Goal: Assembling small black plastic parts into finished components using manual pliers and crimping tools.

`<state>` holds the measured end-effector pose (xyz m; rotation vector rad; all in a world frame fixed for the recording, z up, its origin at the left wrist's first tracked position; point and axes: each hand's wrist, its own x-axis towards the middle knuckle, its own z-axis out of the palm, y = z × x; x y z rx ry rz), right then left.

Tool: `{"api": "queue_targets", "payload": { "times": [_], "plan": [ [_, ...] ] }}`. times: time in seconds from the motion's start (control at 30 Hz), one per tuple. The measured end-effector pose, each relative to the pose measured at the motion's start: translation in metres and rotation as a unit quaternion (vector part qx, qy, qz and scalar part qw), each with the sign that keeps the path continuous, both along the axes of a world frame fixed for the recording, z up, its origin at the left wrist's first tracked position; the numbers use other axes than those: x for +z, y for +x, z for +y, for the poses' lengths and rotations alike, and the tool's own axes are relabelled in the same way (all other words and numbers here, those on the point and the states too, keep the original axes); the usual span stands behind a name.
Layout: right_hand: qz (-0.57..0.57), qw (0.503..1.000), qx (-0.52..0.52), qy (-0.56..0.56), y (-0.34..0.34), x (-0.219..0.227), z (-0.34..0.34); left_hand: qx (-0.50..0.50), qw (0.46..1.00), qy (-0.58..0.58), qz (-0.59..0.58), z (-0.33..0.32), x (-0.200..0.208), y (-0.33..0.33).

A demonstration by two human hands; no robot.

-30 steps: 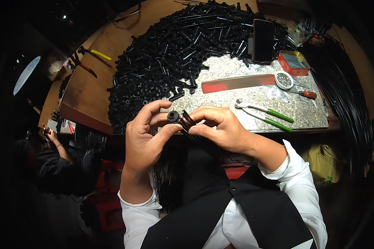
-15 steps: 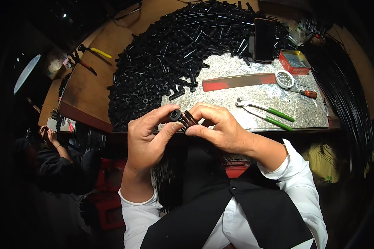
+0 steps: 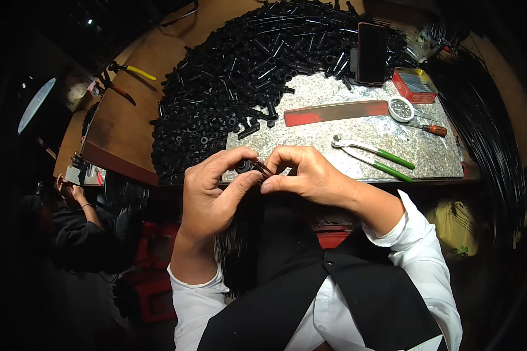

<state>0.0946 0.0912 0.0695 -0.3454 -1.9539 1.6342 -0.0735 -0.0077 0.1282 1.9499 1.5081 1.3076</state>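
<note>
My left hand grips a black cylindrical plastic part between thumb and fingers, its round end showing. Close against it, my right hand pinches a dark, glossy slim piece that reaches toward the part. Whether the two pieces are joined is hidden by my fingers. Both hands are over the near edge of the speckled worktop. Just beyond my left hand lies a large heap of black tubular plastic parts.
Green-handled pincers, a red-and-grey strip, a white dish of small metal bits, a screwdriver, a red box and a phone lie beyond. Long black strands hang at right. A co-worker sits at left.
The black part has tilted and dropped slightly between my left fingers, and less of the dark piece shows. My right fingers have curled a little closer in. The things on the worktop have not moved.
</note>
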Motion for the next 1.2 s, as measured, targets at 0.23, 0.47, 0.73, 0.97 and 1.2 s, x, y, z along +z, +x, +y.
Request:
{"api": "queue_targets", "payload": {
  "times": [0.23,0.47,0.73,0.97,1.2],
  "plan": [
    [0.036,0.998,-0.036,-0.041,-0.001,-0.021,-0.001,-0.062,0.989,-0.023,-0.132,0.003,-0.015,0.008],
    [0.047,0.992,-0.099,0.067,-0.006,-0.024,-0.01,-0.036,0.985,-0.023,-0.167,0.008,-0.043,0.02],
    [0.048,0.972,-0.134,0.185,-0.006,-0.021,-0.018,-0.008,0.995,0.011,-0.095,0.011,-0.046,0.021],
    [0.051,0.977,-0.136,0.158,-0.006,-0.022,-0.018,-0.052,0.976,0.014,-0.209,0.015,-0.049,0.026],
    [0.028,0.982,-0.133,0.133,-0.005,-0.019,-0.021,-0.109,0.948,0.005,-0.3,0.014,-0.052,0.028]
  ]
}}
